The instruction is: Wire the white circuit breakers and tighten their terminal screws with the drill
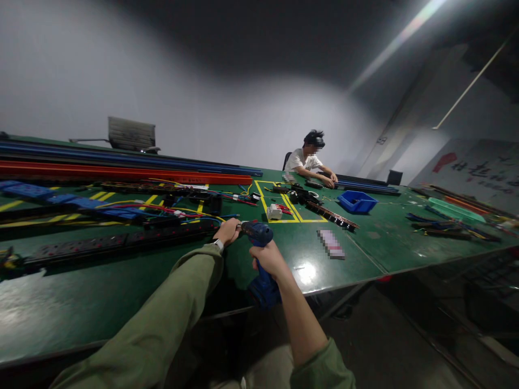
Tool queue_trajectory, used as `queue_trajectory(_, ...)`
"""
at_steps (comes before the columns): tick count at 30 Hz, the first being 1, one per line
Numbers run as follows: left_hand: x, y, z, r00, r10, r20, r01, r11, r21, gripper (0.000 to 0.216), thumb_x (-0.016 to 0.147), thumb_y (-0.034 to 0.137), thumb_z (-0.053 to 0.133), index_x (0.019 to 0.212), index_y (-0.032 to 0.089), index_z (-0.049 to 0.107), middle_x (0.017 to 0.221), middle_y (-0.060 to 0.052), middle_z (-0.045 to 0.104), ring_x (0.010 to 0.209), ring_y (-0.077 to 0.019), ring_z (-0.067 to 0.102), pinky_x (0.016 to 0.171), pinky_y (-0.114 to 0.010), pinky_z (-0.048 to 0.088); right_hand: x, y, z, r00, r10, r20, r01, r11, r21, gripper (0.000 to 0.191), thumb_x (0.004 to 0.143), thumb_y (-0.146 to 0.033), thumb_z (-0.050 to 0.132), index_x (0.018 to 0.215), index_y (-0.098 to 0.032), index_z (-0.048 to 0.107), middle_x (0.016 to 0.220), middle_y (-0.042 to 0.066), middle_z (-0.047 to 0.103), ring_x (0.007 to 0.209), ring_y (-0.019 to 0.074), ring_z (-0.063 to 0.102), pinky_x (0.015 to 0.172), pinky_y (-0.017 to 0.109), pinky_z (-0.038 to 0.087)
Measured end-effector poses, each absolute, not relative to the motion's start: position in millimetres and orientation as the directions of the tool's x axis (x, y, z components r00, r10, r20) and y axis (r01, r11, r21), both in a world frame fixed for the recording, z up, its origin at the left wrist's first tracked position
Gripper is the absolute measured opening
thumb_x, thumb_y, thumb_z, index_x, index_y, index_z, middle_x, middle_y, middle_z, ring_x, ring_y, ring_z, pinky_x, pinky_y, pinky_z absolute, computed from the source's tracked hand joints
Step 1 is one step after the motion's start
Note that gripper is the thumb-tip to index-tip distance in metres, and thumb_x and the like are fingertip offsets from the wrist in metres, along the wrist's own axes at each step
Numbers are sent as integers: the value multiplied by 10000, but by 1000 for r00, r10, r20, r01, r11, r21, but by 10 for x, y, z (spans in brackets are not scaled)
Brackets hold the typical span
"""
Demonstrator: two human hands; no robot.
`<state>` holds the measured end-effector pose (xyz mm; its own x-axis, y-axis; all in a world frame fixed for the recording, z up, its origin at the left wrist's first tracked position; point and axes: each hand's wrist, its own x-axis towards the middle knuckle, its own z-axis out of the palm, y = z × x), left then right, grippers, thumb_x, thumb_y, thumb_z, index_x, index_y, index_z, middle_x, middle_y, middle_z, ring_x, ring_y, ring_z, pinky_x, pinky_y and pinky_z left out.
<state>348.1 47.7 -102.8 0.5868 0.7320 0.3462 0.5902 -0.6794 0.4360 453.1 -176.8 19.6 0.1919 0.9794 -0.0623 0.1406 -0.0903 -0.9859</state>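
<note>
A: ok so where's the cordless drill (259, 233) and who's got it?

B: Right hand (270, 258), fingers wrapped round the grip, right by the near edge of the worktop (365, 259). Nose points left, at the left hand (227, 231).

A: and what's that left one up to?

B: Fingers curled just at the nose, by the right end of the black socket strip (121, 241). Can't tell if they're clamped on the strip, the drill or nothing tbh. Strip runs from there toward the worktop's left edge.

A: how'd they handle?

B: My guess: drill's hard, not fragile, kinda heavy with that chunky base, so hold the grip. Strip looks stiff, probably smooth, so I'd take it near the end.
</note>
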Motion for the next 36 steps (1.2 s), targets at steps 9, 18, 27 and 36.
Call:
queue_trajectory(9,3482,463,-1018,579,730,363,598,-683,420,233,869,256,478,1033,191,632,1065,-100,647,1056,-241,581,936,-351,405,4544,-1777,213,160,986,-39,159,-65,-985,225,627,-162,520,851,-180,533,463,-88,436,351,136,506,356,215,360)
queue_trajectory(18,3478,462,-1018,580,726,368,586,-686,430,245,864,241,479,1053,200,630,1082,-99,643,1069,-240,573,948,-352,399,4531,-1790,243,162,986,-44,163,-70,-984,205,626,-161,517,829,-187,524,454,-90,422,361,137,511,364,212,356)
queue_trajectory(27,3486,465,-1009,580,741,339,601,-670,437,206,867,245,474,982,192,637,1038,-102,646,1043,-244,577,921,-356,406,4513,-1792,270,174,982,-70,171,-100,-980,193,619,-154,511,809,-189,519,452,-91,421,356,127,494,369,208,350)
queue_trajectory(36,3489,478,-1006,586,741,328,605,-669,432,205,867,259,475,978,195,635,1041,-97,646,1042,-236,574,927,-354,406,4519,-1795,268,181,982,-62,171,-94,-981,200,626,-158,511,824,-185,528,450,-89,427,352,131,491,369,214,351)
